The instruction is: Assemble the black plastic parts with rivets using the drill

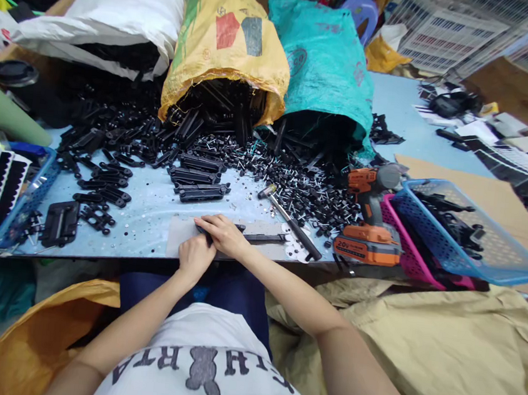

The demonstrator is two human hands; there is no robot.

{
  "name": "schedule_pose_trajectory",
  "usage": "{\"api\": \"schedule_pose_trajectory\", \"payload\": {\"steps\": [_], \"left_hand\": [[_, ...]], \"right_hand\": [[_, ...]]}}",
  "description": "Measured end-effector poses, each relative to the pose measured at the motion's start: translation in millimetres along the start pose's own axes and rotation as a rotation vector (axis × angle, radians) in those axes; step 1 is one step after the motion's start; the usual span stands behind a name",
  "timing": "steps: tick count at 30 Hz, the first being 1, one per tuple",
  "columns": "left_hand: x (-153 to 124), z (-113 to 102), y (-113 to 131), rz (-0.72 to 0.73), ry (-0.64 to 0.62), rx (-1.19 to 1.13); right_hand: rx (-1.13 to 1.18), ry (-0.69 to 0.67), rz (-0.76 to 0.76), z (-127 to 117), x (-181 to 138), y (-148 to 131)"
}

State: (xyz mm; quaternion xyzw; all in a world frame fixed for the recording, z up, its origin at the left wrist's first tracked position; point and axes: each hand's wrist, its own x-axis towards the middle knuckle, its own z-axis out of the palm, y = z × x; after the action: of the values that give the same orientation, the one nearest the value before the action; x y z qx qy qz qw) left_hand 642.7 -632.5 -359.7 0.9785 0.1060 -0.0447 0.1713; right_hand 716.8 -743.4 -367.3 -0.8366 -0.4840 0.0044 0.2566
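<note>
Both hands meet at the table's front edge over a grey board (180,229). My left hand (196,256) is closed around one end of a black plastic part (204,234). Across its top lies my right hand (223,234), fingers bent over the same part and hiding most of it. A long black plastic bar (264,238) runs out to the right of my right hand on the board; whether it joins the held part I cannot tell. Just beyond, a hammer (294,222) rests with its head pointing away. Several black arm-like pieces (200,178) lie in a row behind the hands.
An orange cordless drill (370,215) stands right, beside blue (497,266) and pink baskets (420,264). White (128,4), yellow (234,31) and teal sacks (325,59) spill black parts and screws (294,182). At left is another blue basket (40,199).
</note>
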Motion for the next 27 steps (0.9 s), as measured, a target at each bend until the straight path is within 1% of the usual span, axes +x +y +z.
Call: {"api": "schedule_pose_trajectory", "payload": {"steps": [2,5,8,11,15,20,24,27], "left_hand": [[5,3,1,0.002,0.013,-0.008],[7,4,-5,0.034,0.022,-0.018],[5,6,-10,0.039,0.027,-0.012],[3,8,-9,0.044,0.029,-0.009],[2,7,-10,0.043,0.031,-0.011],[2,4,-14,0.051,0.028,-0.02],[2,5,-19,0.038,0.024,-0.005],[2,5,-21,0.027,0.013,0.008]], "right_hand": [[0.06,0.03,0.024,4,-1,6],[0.106,0.044,0.047,5,-2,9],[0.081,0.03,0.056,5,-1,8],[0.055,0.025,0.061,5,1,6],[0.058,0.02,0.014,4,0,7],[0.033,-0.001,0.093,5,1,6],[-0.016,-0.025,0.089,6,-1,4],[-0.051,-0.032,0.119,6,-2,1]]}}
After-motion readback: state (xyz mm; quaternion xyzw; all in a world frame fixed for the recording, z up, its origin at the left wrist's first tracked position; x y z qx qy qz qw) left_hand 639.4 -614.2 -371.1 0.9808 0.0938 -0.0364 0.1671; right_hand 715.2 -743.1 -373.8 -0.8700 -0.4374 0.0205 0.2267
